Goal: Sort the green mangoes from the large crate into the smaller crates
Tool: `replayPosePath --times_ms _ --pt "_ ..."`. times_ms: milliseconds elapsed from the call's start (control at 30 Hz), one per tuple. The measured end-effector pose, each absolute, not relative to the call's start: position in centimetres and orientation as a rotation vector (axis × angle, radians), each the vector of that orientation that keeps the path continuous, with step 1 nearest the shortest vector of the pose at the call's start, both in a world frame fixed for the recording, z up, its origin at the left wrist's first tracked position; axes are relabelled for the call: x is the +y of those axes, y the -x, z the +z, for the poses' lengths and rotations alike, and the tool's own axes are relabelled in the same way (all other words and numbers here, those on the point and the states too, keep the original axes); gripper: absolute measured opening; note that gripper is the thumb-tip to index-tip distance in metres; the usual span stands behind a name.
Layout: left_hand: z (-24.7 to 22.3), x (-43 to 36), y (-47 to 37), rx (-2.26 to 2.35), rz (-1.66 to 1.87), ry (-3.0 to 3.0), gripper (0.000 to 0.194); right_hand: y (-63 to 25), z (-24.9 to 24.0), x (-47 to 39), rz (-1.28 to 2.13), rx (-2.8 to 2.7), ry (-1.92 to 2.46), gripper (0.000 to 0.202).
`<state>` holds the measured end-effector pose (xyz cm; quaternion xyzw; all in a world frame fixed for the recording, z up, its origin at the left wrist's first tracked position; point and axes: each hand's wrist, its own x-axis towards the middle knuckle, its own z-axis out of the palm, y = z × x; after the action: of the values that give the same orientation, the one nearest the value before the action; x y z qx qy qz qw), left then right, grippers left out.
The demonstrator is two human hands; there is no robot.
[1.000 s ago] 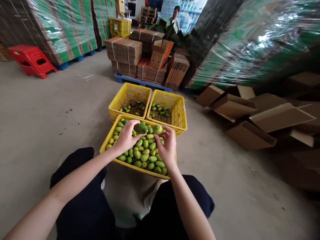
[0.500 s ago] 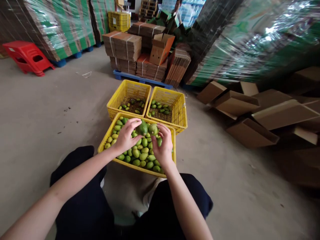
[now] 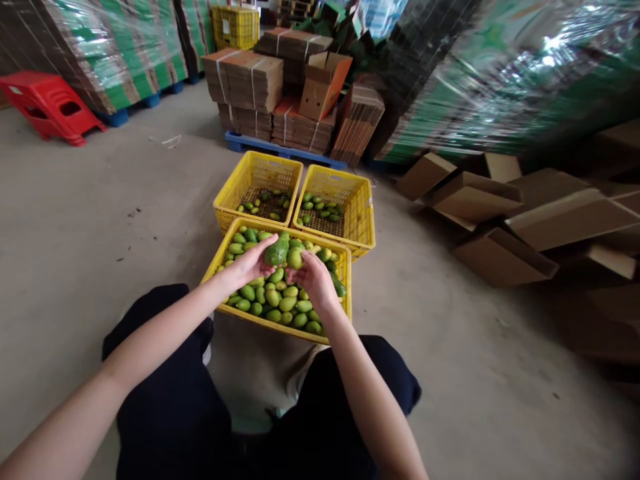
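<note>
My left hand [image 3: 256, 259] is closed around a glossy dark green fruit [image 3: 277, 251], thick and rounded, like an avocado or a green mango. In the fingers of my right hand [image 3: 316, 277] is a smaller, lighter yellow-green fruit [image 3: 295, 258]. The two fruits are side by side above a yellow crate [image 3: 273, 328] full of oval green and yellow-green fruits [image 3: 287, 304]. Parts of the held fruits are hidden by my fingers.
Behind the full crate stand a left yellow crate [image 3: 233, 185] and a right one [image 3: 361, 230], each with several fruits at the bottom. Flattened cardboard bundles [image 3: 245, 80] sit on a blue pallet [image 3: 260, 145]. Open boxes [image 3: 475, 200] lie right, a red stool [image 3: 57, 110] left.
My left hand has turned palm-up under the dark green fruit, which has shifted slightly left. My right hand has moved a little left with the lighter fruit. The view has tilted slightly down.
</note>
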<state>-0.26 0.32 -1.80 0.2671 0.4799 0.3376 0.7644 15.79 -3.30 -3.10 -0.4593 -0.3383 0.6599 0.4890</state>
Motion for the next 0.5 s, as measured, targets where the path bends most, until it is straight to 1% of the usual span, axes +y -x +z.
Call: replayPosePath --times_ms 167,300,367,500 --pt "-2.3 -0.1 0.0 1.078 0.874 -0.843 0.035 -15.8 -3.5 -3.0 1.729 -0.789 1.152 0.036" --pt "-3.1 -0.5 -0.4 1.174 0.960 -1.170 0.038 -14.9 -3.6 -2.9 1.688 -0.741 1.200 0.033" --pt "-3.3 -0.8 -0.6 1.205 1.013 -1.323 0.040 -14.4 -3.6 -2.9 1.689 -0.701 1.204 0.034" --pt "-3.0 -1.4 -1.0 1.112 0.987 -1.451 0.032 -14.2 -3.5 -3.0 1.723 -0.665 1.145 0.038"
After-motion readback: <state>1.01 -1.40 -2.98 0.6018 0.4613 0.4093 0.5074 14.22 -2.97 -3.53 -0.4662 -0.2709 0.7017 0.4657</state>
